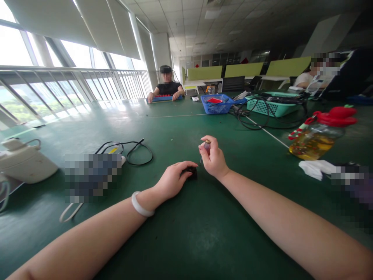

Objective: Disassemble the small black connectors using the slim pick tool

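Note:
My left hand (172,179), with a white bangle at the wrist, rests on the green table and grips a small black object (191,172) between thumb and fingers. The object's exact kind is too small to make out. Just to the right, my right hand (214,159) is closed around the handle of a screwdriver (207,146). Its thin shaft slants down toward the table, with the tip close to the black object. Whether the tip touches it I cannot tell.
A blue basket (217,108) and a teal basket (272,109) with tangled black cables stand beyond my hands. At right is a glass bottle (316,142) with a red lid. A black cable (152,153) loops at left. Across the table sits a person (166,87).

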The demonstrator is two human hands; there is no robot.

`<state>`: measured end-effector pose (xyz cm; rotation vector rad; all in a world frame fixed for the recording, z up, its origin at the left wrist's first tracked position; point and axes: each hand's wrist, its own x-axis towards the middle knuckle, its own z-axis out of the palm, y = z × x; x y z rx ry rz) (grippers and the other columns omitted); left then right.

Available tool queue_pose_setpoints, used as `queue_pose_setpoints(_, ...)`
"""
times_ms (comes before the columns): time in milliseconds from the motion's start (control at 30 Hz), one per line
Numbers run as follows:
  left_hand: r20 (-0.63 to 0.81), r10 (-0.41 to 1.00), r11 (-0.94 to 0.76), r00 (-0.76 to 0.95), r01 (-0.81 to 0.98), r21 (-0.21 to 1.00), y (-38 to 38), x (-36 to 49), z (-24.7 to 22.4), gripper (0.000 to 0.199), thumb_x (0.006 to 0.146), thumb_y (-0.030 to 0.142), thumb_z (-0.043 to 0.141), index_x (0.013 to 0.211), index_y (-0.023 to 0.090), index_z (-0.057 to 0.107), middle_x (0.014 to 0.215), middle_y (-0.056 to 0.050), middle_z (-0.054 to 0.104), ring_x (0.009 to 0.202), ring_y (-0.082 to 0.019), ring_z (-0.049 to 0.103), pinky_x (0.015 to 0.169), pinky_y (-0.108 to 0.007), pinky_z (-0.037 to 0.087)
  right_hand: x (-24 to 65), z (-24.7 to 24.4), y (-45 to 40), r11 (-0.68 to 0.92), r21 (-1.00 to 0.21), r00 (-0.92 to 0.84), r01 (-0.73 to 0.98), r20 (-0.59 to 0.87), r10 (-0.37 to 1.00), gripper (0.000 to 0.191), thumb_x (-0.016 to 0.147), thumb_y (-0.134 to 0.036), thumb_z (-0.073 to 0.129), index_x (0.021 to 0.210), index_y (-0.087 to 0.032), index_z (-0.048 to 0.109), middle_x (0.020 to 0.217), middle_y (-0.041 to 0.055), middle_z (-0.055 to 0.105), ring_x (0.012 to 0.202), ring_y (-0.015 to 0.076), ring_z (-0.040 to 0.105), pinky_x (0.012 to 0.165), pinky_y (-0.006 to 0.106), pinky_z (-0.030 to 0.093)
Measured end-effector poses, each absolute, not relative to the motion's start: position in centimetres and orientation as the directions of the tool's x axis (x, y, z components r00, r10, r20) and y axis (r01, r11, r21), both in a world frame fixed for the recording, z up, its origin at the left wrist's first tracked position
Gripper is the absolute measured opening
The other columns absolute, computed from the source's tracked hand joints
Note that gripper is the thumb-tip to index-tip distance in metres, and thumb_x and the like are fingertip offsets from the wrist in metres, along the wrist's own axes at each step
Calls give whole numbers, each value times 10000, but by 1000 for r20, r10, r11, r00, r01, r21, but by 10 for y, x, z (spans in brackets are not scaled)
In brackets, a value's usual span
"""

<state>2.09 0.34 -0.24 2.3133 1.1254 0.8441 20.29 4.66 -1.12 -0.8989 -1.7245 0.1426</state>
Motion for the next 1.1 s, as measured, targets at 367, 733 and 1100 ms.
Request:
queue_pose_setpoints(367,406,794,-606,453,645,465,0,22,0,300,881,182,499,1160,238,595,1150,-30,636,1096,-193,560,993,-344,449,202,-11,47,702,-511,-79,495,779,623,235,912,-262,446,1135,-208,397,747,25,611,615,167,613,618,298,502)
queue_pose_setpoints(733,334,899,-411,284,808,421,11,14,-14,434,833,89,523,1242,233,533,1154,-58,630,1077,-243,557,986,-426,444,203,-10,46,711,-495,-96,500,784,614,225,918,-262,436,1134,-213,398,730,20,608,600,168,609,588,290,493)
queue_pose_setpoints(1100,445,773,-633,453,607,481,1,23,-3,377,836,262,625,1206,252,551,1161,-47,617,1047,-206,587,933,-347,494,202,-11,47,703,-505,-82,500,781,619,237,908,-255,450,1136,-214,399,742,23,615,614,168,621,607,291,498)
